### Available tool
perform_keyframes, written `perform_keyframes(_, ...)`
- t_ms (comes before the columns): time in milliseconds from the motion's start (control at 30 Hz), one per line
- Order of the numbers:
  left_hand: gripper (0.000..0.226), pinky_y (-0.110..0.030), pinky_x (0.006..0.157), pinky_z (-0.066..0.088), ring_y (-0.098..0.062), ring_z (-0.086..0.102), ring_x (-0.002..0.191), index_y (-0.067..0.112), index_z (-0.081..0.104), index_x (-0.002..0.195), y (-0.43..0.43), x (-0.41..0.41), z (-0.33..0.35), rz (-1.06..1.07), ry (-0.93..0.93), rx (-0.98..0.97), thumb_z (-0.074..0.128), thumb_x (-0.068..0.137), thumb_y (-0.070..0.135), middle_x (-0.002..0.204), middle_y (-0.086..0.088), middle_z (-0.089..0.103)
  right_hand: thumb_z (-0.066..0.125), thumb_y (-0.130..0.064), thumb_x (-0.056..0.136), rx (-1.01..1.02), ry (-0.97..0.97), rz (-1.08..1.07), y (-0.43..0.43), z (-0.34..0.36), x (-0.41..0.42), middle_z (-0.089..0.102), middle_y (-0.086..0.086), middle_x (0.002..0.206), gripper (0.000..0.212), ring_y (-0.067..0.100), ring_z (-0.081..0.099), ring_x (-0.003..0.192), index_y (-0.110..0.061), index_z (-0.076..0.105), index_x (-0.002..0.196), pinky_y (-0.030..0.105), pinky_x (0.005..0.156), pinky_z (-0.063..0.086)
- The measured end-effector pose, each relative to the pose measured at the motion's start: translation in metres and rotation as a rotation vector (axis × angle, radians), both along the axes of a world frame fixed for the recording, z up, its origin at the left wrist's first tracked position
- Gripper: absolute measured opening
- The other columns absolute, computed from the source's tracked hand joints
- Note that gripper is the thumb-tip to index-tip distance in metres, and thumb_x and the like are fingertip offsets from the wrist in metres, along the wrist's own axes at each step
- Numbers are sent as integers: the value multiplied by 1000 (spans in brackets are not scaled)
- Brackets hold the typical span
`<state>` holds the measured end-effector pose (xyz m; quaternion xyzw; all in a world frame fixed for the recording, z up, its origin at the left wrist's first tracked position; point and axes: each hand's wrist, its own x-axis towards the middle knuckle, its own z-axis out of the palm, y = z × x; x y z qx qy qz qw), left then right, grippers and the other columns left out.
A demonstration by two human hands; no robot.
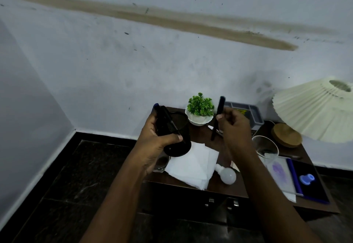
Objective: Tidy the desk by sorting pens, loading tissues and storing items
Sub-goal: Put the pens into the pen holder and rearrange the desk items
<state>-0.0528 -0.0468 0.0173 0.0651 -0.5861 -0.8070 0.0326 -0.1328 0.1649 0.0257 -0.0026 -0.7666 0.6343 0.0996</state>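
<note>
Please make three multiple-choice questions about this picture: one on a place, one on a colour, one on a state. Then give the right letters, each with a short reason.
1. Where is the light bulb?
A) on the desk, beside the tissues
B) in an open drawer
C) on a chair

2. What colour is the pot of the small plant?
A) red
B) white
C) black

3. What is the state of the pen holder?
A) standing on the desk
B) held up by the left hand
C) tipped over on the desk

Answers: 1 A, it lies on the desk to the right of the tissues; 2 B, the pot is plainly white; 3 B, the left hand grips it, tilted, off the desk.
</note>
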Motion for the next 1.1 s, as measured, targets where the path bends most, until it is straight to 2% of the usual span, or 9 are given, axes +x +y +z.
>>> perform_keyframes(100, 75, -27, 78, 61, -21, 76, 104, 22, 64, 129, 4, 2, 0, -37, 2, -26, 81, 64, -12, 112, -2, 79, 56, 1, 101, -583, -184, 119, -3, 20, 3, 70, 5, 90, 15, 18, 69, 82, -7, 64, 111, 31, 75, 62)
perform_keyframes(267, 77, -39, 94, 60, -28, 73, 113, 18, 61, 132, 12, 4, 3, -127, -5, -80, 83, 64, -10, 119, -8, 77, 54, 2, 101, -675, -111, 121, -2, 44, 14, 69, 7, 93, 14, 29, 67, 89, -8, 62, 105, 29, 70, 62)
perform_keyframes(367, 77, -44, 101, 57, -28, 72, 115, 26, 66, 126, 16, 4, 5, -187, -5, -89, 88, 57, 0, 120, -6, 76, 59, 0, 99, -502, 63, 109, 1, 55, 20, 74, 10, 98, 14, 32, 70, 94, -3, 63, 112, 39, 84, 62)
perform_keyframes(467, 79, -38, 98, 58, -21, 70, 118, 40, 70, 122, 19, 5, 8, -218, 4, -101, 91, 53, 9, 122, 4, 75, 65, 0, 96, -309, 123, 214, -3, 63, 26, 76, 11, 94, 15, 26, 73, 85, -2, 67, 111, 36, 79, 63)
perform_keyframes(633, 89, -46, 105, 55, -23, 69, 121, 27, 61, 136, 21, 6, 8, -238, -1, -100, 91, 55, 5, 125, -1, 74, 70, -5, 94, 123, 118, 383, -18, 53, 33, 75, 2, 89, 16, 12, 73, 82, -8, 72, 109, 26, 74, 60)
perform_keyframes(833, 72, -43, 102, 55, -30, 71, 117, 27, 70, 123, 18, 7, 10, -234, 11, -85, 84, 61, -9, 120, -11, 75, 65, -11, 96, 30, 123, 281, -11, 41, 19, 78, 0, 101, 13, 14, 73, 100, -17, 75, 102, 27, 82, 59)
perform_keyframes(933, 71, -31, 88, 59, -26, 74, 108, 15, 66, 126, 15, 7, 11, -214, 7, -81, 81, 61, -10, 115, -13, 77, 59, -6, 97, 421, 126, 59, -6, 11, 7, 74, 3, 98, 16, 15, 68, 88, -12, 71, 104, 32, 75, 53)
perform_keyframes(1000, 72, -27, 83, 59, -26, 75, 106, 11, 64, 129, 12, 7, 13, -206, 0, -72, 80, 64, -13, 116, -16, 76, 54, -6, 97, 730, 43, 96, -3, -15, 3, 70, 11, 98, 16, 27, 65, 88, -6, 68, 106, 34, 70, 46)
perform_keyframes(1100, 71, -25, 82, 59, -25, 75, 107, 14, 63, 132, 6, 8, 13, -201, -17, -66, 75, 73, -23, 118, -15, 76, 49, -8, 94, 1206, -53, 221, 1, -48, 3, 66, 20, 112, 26, 37, 60, 104, -4, 60, 117, 38, 86, 45)
